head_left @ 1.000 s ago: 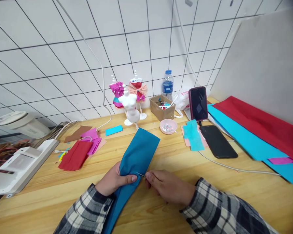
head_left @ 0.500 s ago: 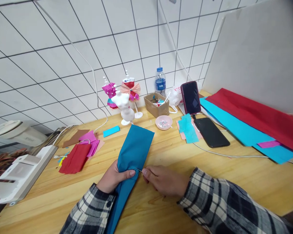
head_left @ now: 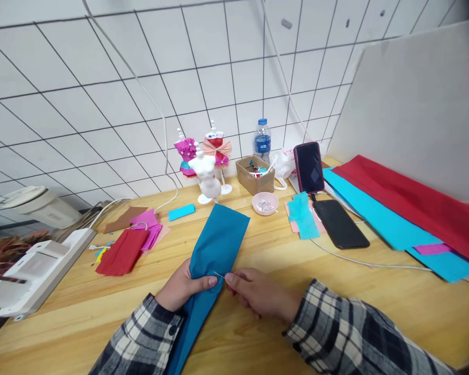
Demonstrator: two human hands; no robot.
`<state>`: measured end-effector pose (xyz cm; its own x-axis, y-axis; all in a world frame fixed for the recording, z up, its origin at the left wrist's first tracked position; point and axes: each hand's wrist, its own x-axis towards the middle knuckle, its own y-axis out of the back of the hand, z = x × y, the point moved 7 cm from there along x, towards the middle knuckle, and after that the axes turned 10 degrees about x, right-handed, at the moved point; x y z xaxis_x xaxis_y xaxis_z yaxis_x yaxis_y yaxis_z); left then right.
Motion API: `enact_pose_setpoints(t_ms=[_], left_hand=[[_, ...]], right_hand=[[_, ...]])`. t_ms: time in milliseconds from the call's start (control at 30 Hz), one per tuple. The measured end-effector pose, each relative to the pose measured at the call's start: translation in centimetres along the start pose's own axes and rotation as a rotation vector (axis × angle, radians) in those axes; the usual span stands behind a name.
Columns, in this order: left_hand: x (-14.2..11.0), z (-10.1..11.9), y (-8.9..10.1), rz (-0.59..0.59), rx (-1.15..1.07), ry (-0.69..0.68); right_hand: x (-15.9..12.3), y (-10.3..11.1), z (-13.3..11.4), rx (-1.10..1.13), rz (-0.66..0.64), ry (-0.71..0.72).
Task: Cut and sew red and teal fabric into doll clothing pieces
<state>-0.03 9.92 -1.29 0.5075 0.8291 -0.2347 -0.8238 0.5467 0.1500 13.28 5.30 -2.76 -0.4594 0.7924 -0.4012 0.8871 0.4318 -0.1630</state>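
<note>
A folded piece of teal-blue cloth (head_left: 223, 234) slants from the lower edge of the view toward the middle of the table. My left hand (head_left: 182, 287) grips its left side, thumb pressed on top and fingers hidden underneath. My right hand (head_left: 256, 292) is closed in a pinch on a thin metal needle (head_left: 219, 275), which points left across the cloth just above my left thumb. Whether the tip pierces the cloth or only lies over it, I cannot tell. No thread can be made out.
Behind the cloth stand small white dress forms (head_left: 203, 169), a cardboard box (head_left: 254, 182), a pink bowl (head_left: 264, 210) of beads and a water bottle (head_left: 262, 140). Phones (head_left: 341, 224) and cloth sheets (head_left: 398, 203) lie right; red cloth (head_left: 123, 252) and a power strip (head_left: 42, 276) left.
The view has tilted up slightly, so the table things sit lower. My right hand and the needle have shifted a little; more of the needle now shows over the cloth. Both grips stay the same.
</note>
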Motion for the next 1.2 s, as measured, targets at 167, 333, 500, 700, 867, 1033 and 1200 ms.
enact_pose_setpoints(t_ms=[167,333,500,700,867,1033,1200], left_hand=[[0.0,0.0,0.0,0.013,-0.066,-0.010],[0.0,0.0,-0.3,-0.013,-0.065,0.004],[0.1,0.2,-0.2,0.008,-0.051,-0.002],[0.0,0.2,-0.2,-0.008,-0.072,-0.006],[-0.3,0.3,0.7,0.085,-0.072,-0.021],[-0.2,0.4,0.5,0.063,-0.022,-0.002],[-0.1,0.7,0.0,0.027,0.001,-0.002]], right_hand=[[0.4,-0.5,0.7,0.143,-0.014,0.005],[0.0,-0.8,0.6,0.258,-0.031,-0.055],[0.1,-0.8,0.9,0.245,-0.017,-0.056],[0.4,-0.7,0.9,0.131,-0.070,0.007],[0.2,-0.2,1.2,0.073,-0.041,-0.017],[0.2,-0.6,1.4,0.114,-0.063,-0.033],[0.2,-0.8,1.1,0.137,-0.077,-0.012]])
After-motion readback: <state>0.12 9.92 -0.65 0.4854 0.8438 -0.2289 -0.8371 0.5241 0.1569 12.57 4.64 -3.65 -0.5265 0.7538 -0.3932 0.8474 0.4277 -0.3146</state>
